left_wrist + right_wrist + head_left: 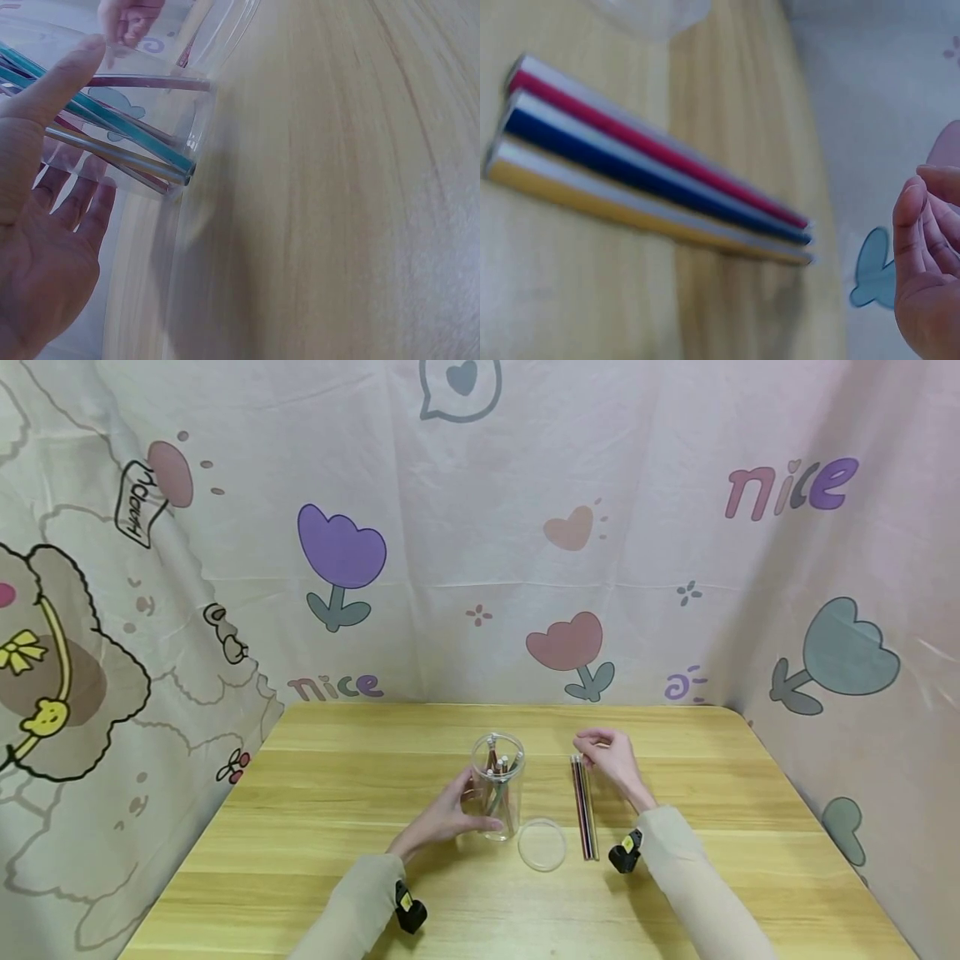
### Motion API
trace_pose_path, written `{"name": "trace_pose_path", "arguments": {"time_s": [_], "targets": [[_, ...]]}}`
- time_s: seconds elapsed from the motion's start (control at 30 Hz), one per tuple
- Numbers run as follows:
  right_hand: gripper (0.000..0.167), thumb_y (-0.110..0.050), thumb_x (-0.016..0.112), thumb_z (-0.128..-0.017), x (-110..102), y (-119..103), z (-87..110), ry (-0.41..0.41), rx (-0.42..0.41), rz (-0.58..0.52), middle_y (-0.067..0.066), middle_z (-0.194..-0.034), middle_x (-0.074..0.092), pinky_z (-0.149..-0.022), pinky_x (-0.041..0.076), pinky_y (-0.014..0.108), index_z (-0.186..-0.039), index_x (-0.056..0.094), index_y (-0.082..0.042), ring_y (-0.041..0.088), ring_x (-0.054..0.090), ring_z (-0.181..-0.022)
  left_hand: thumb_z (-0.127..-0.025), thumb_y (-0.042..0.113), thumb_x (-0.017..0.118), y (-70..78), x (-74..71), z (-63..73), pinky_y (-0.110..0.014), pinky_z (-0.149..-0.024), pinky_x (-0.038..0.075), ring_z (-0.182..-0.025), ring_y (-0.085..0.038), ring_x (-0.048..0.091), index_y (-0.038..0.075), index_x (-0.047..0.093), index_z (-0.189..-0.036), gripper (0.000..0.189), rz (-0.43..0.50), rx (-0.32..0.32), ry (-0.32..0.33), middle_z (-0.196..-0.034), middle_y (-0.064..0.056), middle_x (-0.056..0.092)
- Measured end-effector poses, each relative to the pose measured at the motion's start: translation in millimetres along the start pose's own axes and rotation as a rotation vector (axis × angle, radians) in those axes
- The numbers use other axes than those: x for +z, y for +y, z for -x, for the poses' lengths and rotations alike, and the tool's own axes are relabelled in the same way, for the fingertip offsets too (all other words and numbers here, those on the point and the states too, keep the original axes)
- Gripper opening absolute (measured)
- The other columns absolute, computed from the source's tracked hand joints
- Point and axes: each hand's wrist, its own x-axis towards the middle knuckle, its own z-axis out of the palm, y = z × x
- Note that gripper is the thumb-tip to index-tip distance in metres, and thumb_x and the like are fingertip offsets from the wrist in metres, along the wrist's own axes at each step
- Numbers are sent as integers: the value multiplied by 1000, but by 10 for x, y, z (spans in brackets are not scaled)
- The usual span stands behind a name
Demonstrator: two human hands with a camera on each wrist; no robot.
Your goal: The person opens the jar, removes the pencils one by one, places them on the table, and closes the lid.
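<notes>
Pale sleeves point(352, 902) reach in from our near edge toward a clear jar point(513, 799), upright on the wooden table point(300, 827), several pencils leaning inside with white ends up. We see the left hand point(444, 816) wrapped around its side — thumb nearest us, fingers behind — probably to steady it. Just beside the jar lies a clear round lid point(542, 845), off, leaving the mouth uncovered. Farther right, three pencils point(584, 810) in red, dark blue and gold lie side by side, presumably to keep them handy. At their far ends we find the right hand point(611, 756) — thumb and fingertips together, nothing visible between. Printed cloth point(450, 527) hangs beyond.
</notes>
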Motion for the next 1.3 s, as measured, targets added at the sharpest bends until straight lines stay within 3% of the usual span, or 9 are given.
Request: {"name": "trace_pose_path", "arguments": {"time_s": [0.17, 0.33, 0.47, 0.67, 0.9, 1.17, 1.23, 1.3], "targets": [[35, -10, 72, -91, 41, -151, 1, -36, -55, -43, 6, -84, 73, -56, 59, 29, -117, 65, 13, 9, 63, -56, -78, 23, 86, -4, -7, 3, -66, -115, 37, -139, -45, 46, 18, 35, -153, 91, 10, 0, -1, -153, -20, 47], [34, -10, 72, -92, 91, -324, 40, -95, -127, -94, -9, -77, 70, -51, 52, 20, -115, 65, 14, 5, 60, -55, -77, 22, 87, 11, -7, 3, -65, -117, 36, -140, -46, 45, 18, 34, -153, 92, 18, 0, 1, -155, -19, 45], [34, -8, 70, -93, 154, -488, 109, -152, -191, -124, -13, -74, 68, -48, 45, 16, -116, 63, 16, 5, 56, -55, -77, 21, 87, 14, -11, 2, -65, -117, 35, -140, -46, 45, 18, 35, -152, 91, 20, 6, 0, -154, -19, 46], [24, -9, 71, -92, 241, -701, 211, -202, -295, -52, -12, -70, 66, -51, 44, 16, -110, 70, 7, 2, 53, -59, -78, 22, 86, 14, -19, -1, -65, -117, 35, -140, -45, 45, 19, 34, -154, 92, 22, 12, -9, -155, -17, 46], [21, -7, 73, -90, 320, -880, 303, -280, -369, -39, -10, -88, 74, -67, 55, 17, -107, 71, 6, 5, 65, -74, -78, 22, 86, 14, -12, -7, -66, -116, 36, -139, -44, 46, 19, 34, -153, 92, 17, 13, -11, -154, -16, 47], [19, -4, 70, -92, 366, -993, 358, -451, -426, -60, 10, -99, 71, -90, 60, 21, -108, 72, 7, 6, 65, -88, -78, 22, 86, 8, -7, -14, -66, -116, 37, -139, -45, 46, 19, 34, -153, 91, 17, 20, -14, -153, -18, 48], [17, -3, 70, -92, 378, -992, 349, -479, -460, -53, 12, -97, 70, -87, 58, 18, -106, 74, 5, 5, 63, -86, -79, 21, 86, 9, -5, -14, -66, -116, 37, -139, -45, 46, 18, 33, -154, 92, 18, 26, -16, -153, -18, 47], [15, -2, 70, -91, 390, -988, 337, -500, -500, -37, 12, -93, 68, -75, 54, 13, -104, 75, 4, 5, 57, -79, -78, 22, 86, 12, -7, -12, -65, -116, 37, -139, -44, 47, 17, 32, -155, 94, 20, 30, -16, -153, -17, 47]]}}
